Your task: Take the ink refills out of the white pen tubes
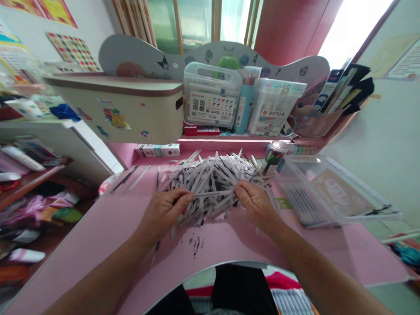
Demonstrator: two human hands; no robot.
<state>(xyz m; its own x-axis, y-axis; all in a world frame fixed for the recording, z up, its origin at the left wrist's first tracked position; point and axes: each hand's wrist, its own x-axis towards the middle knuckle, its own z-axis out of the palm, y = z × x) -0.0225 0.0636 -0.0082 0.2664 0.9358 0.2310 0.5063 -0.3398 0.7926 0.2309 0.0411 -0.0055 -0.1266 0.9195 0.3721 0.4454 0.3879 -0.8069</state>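
Note:
My left hand and my right hand pinch the two ends of a slim whitish pen-like stick, held level between them. Just behind and under it lies a heaped pile of similar white and black sticks on the pink desk. Their exact kind is hard to make out. To the left of the pile, a few loose sticks lie apart from it. On the right, an open clear plastic box holds a row of slim sticks laid side by side.
Behind the pile stand a small box and a clear jar of sticks. The shelf above carries a beige bin, a marker case, a blue pen tube and a pink holder. Black smudges mark the desk.

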